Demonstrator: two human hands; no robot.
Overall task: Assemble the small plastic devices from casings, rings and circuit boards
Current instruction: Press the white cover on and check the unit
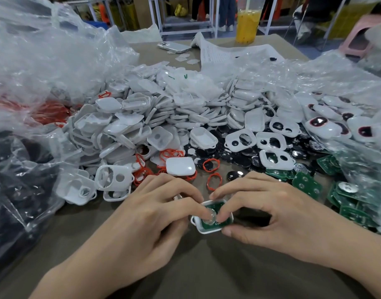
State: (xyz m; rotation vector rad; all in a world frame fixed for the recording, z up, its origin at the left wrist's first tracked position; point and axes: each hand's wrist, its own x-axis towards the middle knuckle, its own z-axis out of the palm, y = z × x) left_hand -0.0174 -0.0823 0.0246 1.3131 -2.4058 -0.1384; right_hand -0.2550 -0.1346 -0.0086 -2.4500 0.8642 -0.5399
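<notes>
To seat the green circuit board (217, 206) well, we judge we should press evenly on its round silvery disc (209, 217) so it drops flat inside the small white plastic casing (207, 231), not tilted. The casing sits between our hands: our left hand (146, 214) pinches it from nine o'clock, and our right hand (278, 210) grips it from three o'clock, thumb on its near rim.

The heaped casings (163, 108) are white, the rings (208, 182) orange-red, the circuit boards (306, 182) dark green with silver spots, the discs (235, 175) glossy black. The worktop (185, 266) is dull grey-brown; 1 cup (248, 24) holds yellow-orange drink; the stool (358, 37) is pink.
</notes>
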